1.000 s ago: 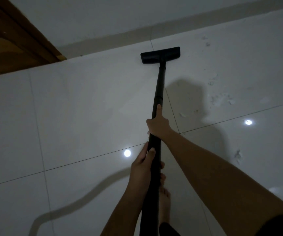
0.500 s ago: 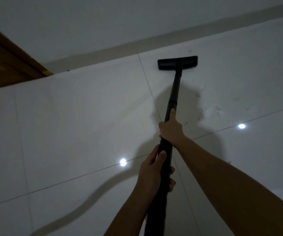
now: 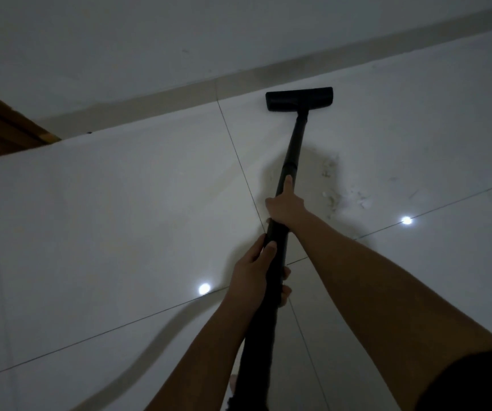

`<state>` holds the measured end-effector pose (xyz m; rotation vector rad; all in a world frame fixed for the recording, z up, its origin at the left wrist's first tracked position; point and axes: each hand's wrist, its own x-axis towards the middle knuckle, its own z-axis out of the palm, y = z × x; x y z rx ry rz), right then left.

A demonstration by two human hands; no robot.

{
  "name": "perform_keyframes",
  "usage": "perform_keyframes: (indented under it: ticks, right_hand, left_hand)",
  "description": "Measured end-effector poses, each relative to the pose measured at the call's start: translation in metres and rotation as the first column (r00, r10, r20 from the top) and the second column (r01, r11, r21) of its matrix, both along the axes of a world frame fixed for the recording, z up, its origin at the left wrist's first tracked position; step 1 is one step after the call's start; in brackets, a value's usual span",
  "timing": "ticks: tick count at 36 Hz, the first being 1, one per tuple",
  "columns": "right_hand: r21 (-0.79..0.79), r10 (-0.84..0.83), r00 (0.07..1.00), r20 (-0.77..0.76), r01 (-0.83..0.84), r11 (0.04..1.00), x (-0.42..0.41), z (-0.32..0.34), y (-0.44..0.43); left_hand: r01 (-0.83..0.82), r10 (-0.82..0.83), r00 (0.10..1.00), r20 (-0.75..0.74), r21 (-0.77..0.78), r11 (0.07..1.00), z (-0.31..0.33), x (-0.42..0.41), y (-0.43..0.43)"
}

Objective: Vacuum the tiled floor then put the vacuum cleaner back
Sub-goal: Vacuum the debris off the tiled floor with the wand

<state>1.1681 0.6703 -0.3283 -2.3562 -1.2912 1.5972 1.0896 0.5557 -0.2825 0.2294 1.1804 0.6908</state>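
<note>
A black vacuum wand point(image 3: 293, 146) runs from the bottom centre up to its flat floor head point(image 3: 299, 98), which rests on the pale tiled floor point(image 3: 120, 218) close to the skirting. My right hand point(image 3: 284, 204) grips the wand higher up, index finger stretched along the tube. My left hand point(image 3: 255, 275) is wrapped around the wand lower down. A patch of pale dust and crumbs point(image 3: 336, 188) lies just right of the wand. The vacuum's body is out of view.
A white wall with a grey skirting strip point(image 3: 155, 100) runs behind the floor head. A wooden door frame point(image 3: 4, 129) stands at the far left. Two ceiling lights reflect in the glossy tiles. A bare foot point(image 3: 232, 384) shows by the wand's bottom.
The floor head has slid to the right along the skirting and onto the right-hand tile. Both hands kept their grip and moved right with it.
</note>
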Motion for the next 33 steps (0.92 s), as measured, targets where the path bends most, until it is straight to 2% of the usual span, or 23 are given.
perform_keyframes:
  ticks: [8,14,18,33]
  right_hand:
    - [-0.013,0.027,1.0,0.017,-0.026,1.0,-0.004,0.001,0.012]
    - [0.004,0.049,0.995,-0.082,-0.049,0.999,-0.022,0.008,0.003]
    - [-0.001,0.07,0.994,-0.089,-0.071,0.998,-0.036,0.016,-0.004]
    - [-0.002,0.069,0.996,-0.059,-0.069,0.998,-0.056,0.036,-0.092]
  left_hand:
    - [0.003,-0.003,1.0,0.003,-0.008,1.0,0.003,-0.004,0.009]
    - [-0.046,0.046,0.999,-0.007,-0.003,0.999,0.013,-0.019,-0.002]
    - [-0.056,0.056,0.998,-0.02,-0.023,0.998,0.023,-0.028,-0.01]
    - [-0.088,0.09,0.996,0.02,-0.07,0.994,0.051,-0.046,-0.091]
